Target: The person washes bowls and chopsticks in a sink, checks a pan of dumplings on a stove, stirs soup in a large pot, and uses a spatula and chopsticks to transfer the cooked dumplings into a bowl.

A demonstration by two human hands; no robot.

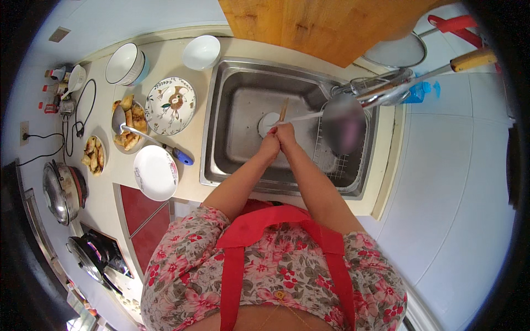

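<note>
My left hand (270, 145) and my right hand (285, 135) are pressed together over the stainless steel sink (244, 103). Thin wooden sticks, likely chopsticks (284, 108), stick out from between them toward the far side. The fingers hide the rest of the sticks. A stream of water (304, 117) runs from the right side onto my hands. Just behind the hands, on the basin floor, is a round white item (268, 123), partly covered, so I cannot tell what it is.
A wire rack (331, 164) fills the basin's right side, under a blurred patch. Left of the sink are a patterned plate (159, 120), white bowls (201, 53), a white dish (155, 173), fried food (134, 138) with a blue-handled ladle (182, 156), and a pan (85, 258). A wooden board (306, 25) overhangs behind.
</note>
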